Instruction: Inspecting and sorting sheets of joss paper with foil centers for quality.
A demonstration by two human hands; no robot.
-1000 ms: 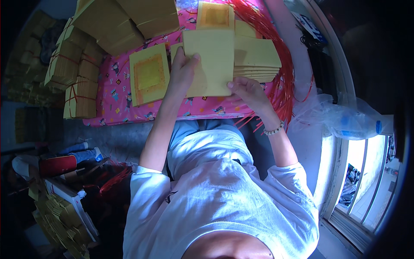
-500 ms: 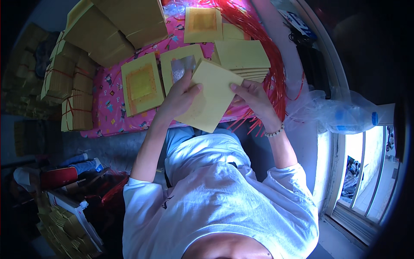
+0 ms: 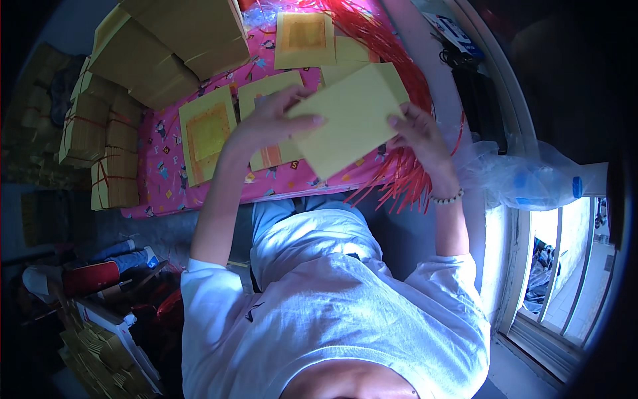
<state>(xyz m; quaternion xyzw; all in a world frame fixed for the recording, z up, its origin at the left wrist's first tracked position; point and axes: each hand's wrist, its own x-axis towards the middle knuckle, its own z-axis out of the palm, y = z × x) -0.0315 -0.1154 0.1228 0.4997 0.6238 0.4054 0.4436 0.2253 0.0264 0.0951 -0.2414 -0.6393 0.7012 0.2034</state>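
Between both hands I hold a plain yellow sheet of joss paper (image 3: 349, 116), tilted above the table's near edge; whether it is one sheet or a thin stack I cannot tell. My left hand (image 3: 276, 121) grips its left side, the thumb on top. At its right edge my right hand (image 3: 420, 136), below a beaded bracelet, pinches it with thumb and fingers. Under my left hand lies joss paper with an orange print (image 3: 271, 156), partly hidden. To its left is a pile with an orange-bordered gold square (image 3: 207, 136). The yellow stack behind the held paper (image 3: 395, 80) is mostly covered.
The table has a pink patterned cover (image 3: 159, 176). Tied bundles of yellow paper (image 3: 113, 176) stand at its left, and red plastic strands (image 3: 405, 173) hang at its right. Another printed pile (image 3: 306, 40) lies farther back. A clear plastic bag (image 3: 531, 176) sits by the barred window.
The held paper has turned and moved up and to the right, away from my lap. My right hand has shifted right with it. My left hand still grips its left side.
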